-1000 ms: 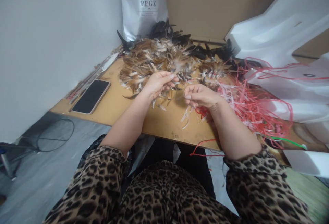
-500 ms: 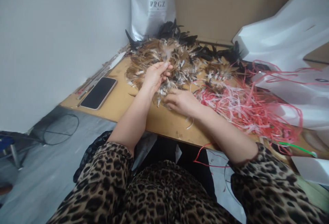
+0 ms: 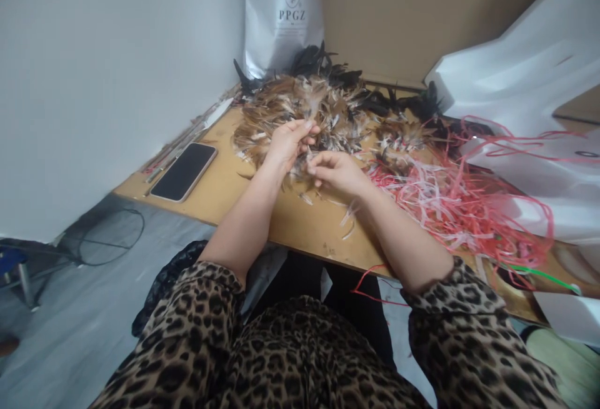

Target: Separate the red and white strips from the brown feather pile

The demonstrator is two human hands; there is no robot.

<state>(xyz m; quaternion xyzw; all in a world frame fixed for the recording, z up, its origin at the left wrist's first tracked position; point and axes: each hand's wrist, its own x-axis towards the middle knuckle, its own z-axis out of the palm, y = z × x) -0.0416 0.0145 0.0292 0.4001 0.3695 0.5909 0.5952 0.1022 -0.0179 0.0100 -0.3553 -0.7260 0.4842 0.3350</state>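
My left hand is closed in a pinch on a feather, held over the near side of a heap of brown and white feathers. Just below and to its right, my right hand is pinched at the feather's lower end. What sits between its fingertips is too small and blurred to make out. Pale bits of feather lie on the wooden table under my right wrist. Black feathers are piled behind the brown ones.
A phone lies on the table's left. Tangled red and white plastic strips fill the right side, some hanging over the edge. A silver-white bag stands at the back, and white sheeting rises at the right. A wall borders the left.
My right hand has risen toward my left hand, its fingertips now close below it. More pale feather bits show on the table near my right wrist. The left hand keeps its pinch.
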